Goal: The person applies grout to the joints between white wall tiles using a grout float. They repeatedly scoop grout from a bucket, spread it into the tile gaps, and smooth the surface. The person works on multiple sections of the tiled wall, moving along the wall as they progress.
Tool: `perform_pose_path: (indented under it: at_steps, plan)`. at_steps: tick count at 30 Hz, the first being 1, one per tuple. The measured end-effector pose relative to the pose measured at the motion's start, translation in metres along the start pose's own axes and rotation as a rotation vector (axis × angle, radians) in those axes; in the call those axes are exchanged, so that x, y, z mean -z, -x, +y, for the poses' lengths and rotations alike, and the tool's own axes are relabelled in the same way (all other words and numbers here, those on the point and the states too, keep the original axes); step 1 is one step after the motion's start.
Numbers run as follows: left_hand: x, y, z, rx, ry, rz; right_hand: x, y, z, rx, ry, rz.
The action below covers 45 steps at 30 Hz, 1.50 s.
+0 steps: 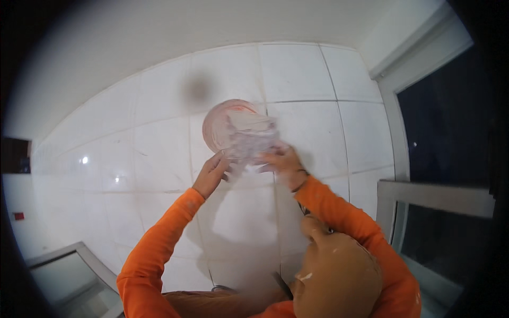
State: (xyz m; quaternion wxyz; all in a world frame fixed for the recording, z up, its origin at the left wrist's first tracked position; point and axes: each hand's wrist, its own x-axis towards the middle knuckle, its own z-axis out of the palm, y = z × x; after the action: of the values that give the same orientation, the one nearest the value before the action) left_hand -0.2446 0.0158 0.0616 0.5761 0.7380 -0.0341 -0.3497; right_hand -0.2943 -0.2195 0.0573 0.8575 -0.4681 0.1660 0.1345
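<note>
A round reddish bowl (210, 127) smeared with pale paste rests on the white tiled floor ahead of me. Over its near right part is a crumpled whitish-grey sheet (253, 139), blurred by motion, so its material is hard to make out. My right hand (283, 163) grips the sheet's near right edge, its fingers bent and smeared by movement. At the sheet's near left corner, my left hand (212, 172) is closed, with thumb and curled fingers at its edge. Both forearms wear orange sleeves.
White tiles (302, 130) with dark and pale joints cover the floor. A pale wall (175, 32) rises beyond them. Metal-framed dark glass panels (442, 127) stand at the right, another framed panel (69, 281) at lower left. A tan rounded shape (339, 275) fills the lower right.
</note>
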Motion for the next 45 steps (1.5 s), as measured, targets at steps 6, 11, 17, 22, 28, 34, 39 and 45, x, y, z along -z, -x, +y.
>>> perform_pose_path:
  at_steps: [6,11,17,22,28,34,39,45]
  plan:
    - [-0.013,0.051,0.040,-0.121,0.715,0.309,-0.063,-0.039,-0.007,-0.173,-0.313,-0.423]
    - [-0.008,0.114,0.065,-0.092,0.398,0.690,-0.108,-0.024,0.002,-0.172,0.116,-0.714]
    - [-0.004,0.188,0.126,0.032,0.478,0.894,-0.041,-0.096,0.001,0.824,1.479,-0.481]
    - [-0.009,0.219,0.104,0.181,0.666,0.937,0.020,-0.146,0.001,0.399,1.921,-0.431]
    - [-0.009,0.125,0.066,-0.072,0.687,0.697,0.042,-0.119,-0.048,0.450,1.455,-0.389]
    - [-0.035,0.055,0.031,-0.218,0.671,0.672,0.044,-0.036,-0.088,0.495,0.971,-0.504]
    - [-0.049,0.039,0.048,-0.316,0.718,0.676,0.050,-0.021,-0.078,0.630,1.017,-0.440]
    - [-0.048,0.044,0.053,-0.295,0.522,0.640,0.037,-0.022,-0.061,0.706,1.052,-0.434]
